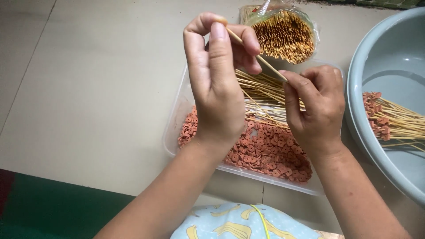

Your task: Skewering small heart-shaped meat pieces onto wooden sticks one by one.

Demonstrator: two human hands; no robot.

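My left hand [217,84] pinches the upper end of a thin bamboo skewer [259,57] between thumb and fingers. My right hand [316,106] grips the skewer's lower end; whatever sits in its fingers is hidden. Both hands hover over a clear plastic tray [175,128] that holds several small reddish-brown round slices [265,150] and a loose pile of bare skewers [261,88].
A grey-blue basin [376,57] at the right holds several skewers threaded with reddish slices [376,115]. A plastic bag of bundled skewers [283,35], ends up, lies behind the tray. Tiled floor spreads to the left; a green mat edge [53,208] lies at the lower left.
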